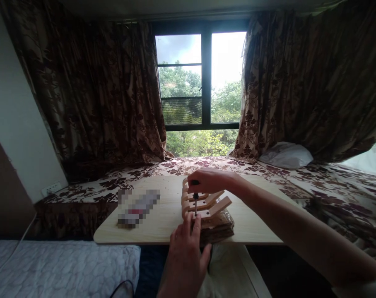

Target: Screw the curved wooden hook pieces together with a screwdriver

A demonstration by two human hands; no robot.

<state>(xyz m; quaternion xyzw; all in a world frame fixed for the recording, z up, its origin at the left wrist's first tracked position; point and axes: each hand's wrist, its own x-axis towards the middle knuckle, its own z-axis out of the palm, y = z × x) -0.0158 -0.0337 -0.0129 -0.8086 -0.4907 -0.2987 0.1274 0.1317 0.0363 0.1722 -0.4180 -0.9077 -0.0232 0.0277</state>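
My right hand [206, 180] is closed around the dark handle of a screwdriver [196, 202], which points straight down. Its tip meets the nearest slat of a light wooden rack [217, 208], at a dark hole or screw head. Fingertips of my left hand [186, 248] rest on that slat, on either side of the tip, with the fingers stretched out and the thumb apart. Several angled wooden pieces with dark holes make up the rack. It lies on a stack of brown cardboard [220, 229], and my right hand covers its far part.
A pale wooden table [110, 231] carries the rack and a pixelated item [140, 209] to the left. Beyond are a flower-patterned covered ledge [181, 164], a white bag [285, 155], curtains and a window. A quilted white cover [66, 265] lies at the lower left.
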